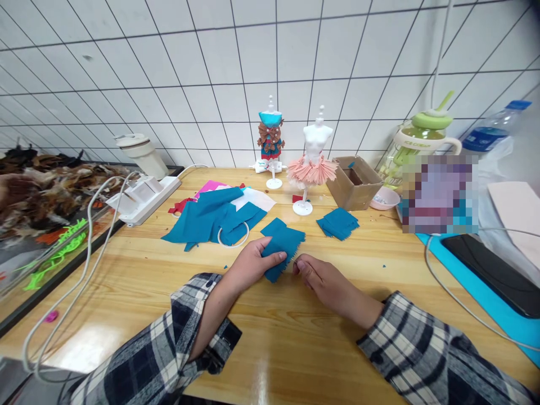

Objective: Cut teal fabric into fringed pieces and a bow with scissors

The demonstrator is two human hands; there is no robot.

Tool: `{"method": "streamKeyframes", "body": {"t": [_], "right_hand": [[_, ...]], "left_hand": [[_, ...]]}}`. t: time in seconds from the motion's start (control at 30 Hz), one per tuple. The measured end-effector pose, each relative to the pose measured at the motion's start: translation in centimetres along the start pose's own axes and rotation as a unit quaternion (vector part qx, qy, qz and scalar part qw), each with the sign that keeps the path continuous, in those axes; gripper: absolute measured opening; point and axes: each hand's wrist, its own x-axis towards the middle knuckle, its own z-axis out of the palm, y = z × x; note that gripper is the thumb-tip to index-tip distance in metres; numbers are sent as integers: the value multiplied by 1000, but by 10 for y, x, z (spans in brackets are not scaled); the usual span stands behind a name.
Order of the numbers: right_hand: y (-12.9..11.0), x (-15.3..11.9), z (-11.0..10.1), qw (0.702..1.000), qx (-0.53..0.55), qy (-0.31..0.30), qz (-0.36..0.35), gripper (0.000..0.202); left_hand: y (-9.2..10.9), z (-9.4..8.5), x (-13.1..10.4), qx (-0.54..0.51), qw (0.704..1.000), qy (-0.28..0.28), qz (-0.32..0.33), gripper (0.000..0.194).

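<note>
My left hand (253, 264) grips a teal piece of fabric (283, 247) with a frayed right edge, the thumb lying on top. Just right of that edge my right hand (316, 278) is closed in a pinch. Whatever sits between its fingertips is too small to make out. Beyond my left hand lies a heap of larger teal cloth (206, 216), with a white ring (233, 244) at its near side. A small stack of teal fabric squares (338, 223) rests on the table, farther back than my right hand.
Two mini dress forms stand behind: one in a teal and brown outfit (270, 140), one in a pink pleated skirt (313, 169). Right of them are a cardboard box (354, 191), a pink bowl (385, 198), bottles and a black phone (493, 275). A power strip (147, 202) trails cables at left.
</note>
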Motion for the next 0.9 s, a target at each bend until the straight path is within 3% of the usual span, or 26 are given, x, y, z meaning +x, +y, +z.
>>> {"method": "streamKeyframes", "body": {"t": [0.9], "right_hand": [[-2, 2, 2, 999, 27, -13, -9, 29]], "left_hand": [[-2, 0, 1, 4, 1000, -15, 1, 28]]}}
